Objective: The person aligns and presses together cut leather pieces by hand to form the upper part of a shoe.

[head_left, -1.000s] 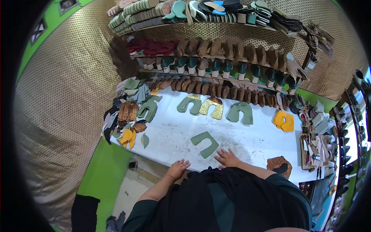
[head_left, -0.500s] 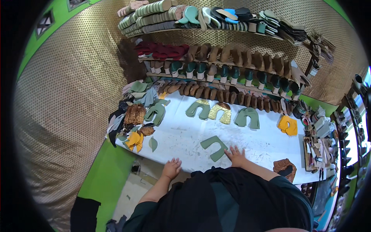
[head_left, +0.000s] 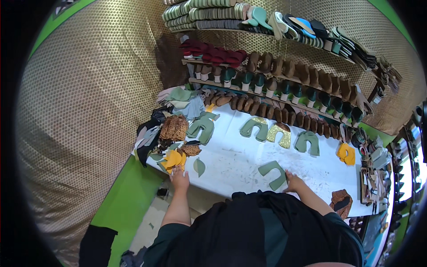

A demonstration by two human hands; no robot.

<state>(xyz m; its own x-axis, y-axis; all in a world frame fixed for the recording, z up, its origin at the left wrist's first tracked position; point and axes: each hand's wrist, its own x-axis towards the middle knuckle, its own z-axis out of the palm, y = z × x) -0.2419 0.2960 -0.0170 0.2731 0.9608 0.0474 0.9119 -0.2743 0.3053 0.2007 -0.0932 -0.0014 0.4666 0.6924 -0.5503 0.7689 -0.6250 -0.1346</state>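
On the white-topped table, a green U-shaped cut piece [head_left: 278, 182] lies flat just in front of me. My right hand [head_left: 294, 183] rests at that piece's right edge with its fingers stretched out, apparently touching it. At the table's near left, my left hand [head_left: 179, 179] reaches with extended fingers to the lower edge of some yellow cut pieces [head_left: 173, 159]. Whether it grips one of them is not clear. A leaf-shaped green piece [head_left: 199, 167] lies to the right of this hand.
Green U-shaped stacks [head_left: 307, 143], a gold piece [head_left: 280, 135] and yellow pieces [head_left: 346, 154] lie farther back. Fabric scraps [head_left: 174, 127] heap at the left. A brown patterned piece [head_left: 341, 202] sits near right. Shelves behind hold shoe lasts [head_left: 285, 89] and soles [head_left: 213, 13].
My left hand has moved left and forward from the table's front edge to the yellow pieces. My right hand stays beside the green U-shaped piece. The whole view has shifted.
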